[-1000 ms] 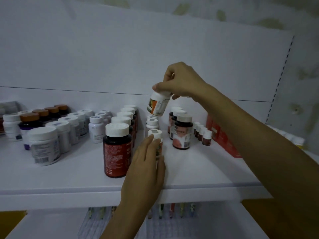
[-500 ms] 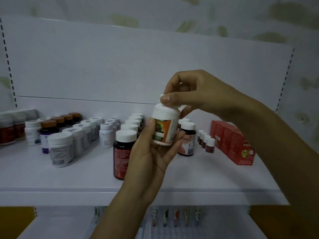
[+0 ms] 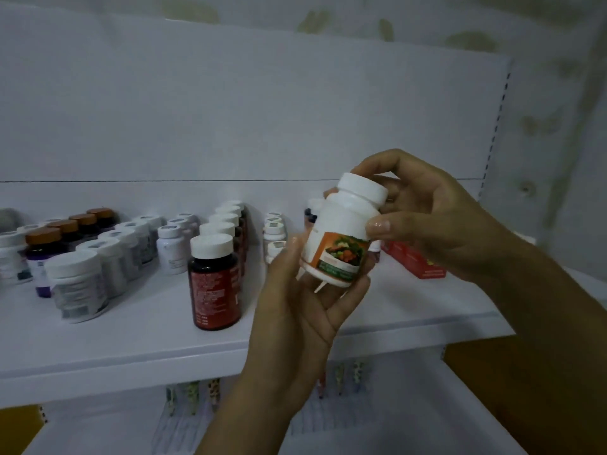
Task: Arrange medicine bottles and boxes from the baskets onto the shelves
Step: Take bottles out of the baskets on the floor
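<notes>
The white bottle (image 3: 341, 231), with a white cap and an orange and green label, is held in the air by both hands in front of the shelf (image 3: 131, 339), tilted with its cap leaning up and to the right. It touches nothing on the shelf.

The left hand (image 3: 305, 310) comes up from below and cradles the bottle's base, its fingers curled round the lower part and the thumb lying along the left side of the label. The right hand (image 3: 437, 221) grips the upper part: its thumb presses on the bottle's side just under the shoulder, and its fingers curve round behind the cap.

On the shelf, left of the hands, a dark bottle (image 3: 215, 287) with a red label and a white cap stands upright at the front of a row of like bottles running back to the wall. Further left stand a white jar (image 3: 77, 287), more white-capped bottles behind it, and a row of brown-capped bottles (image 3: 44, 247). A short row of small white bottles (image 3: 274, 228) stands just behind the left hand. Red boxes (image 3: 417, 261) lie on the shelf behind the right hand, partly hidden by it. Below the shelf some small coloured items (image 3: 190, 392) show, too blurred to tell
</notes>
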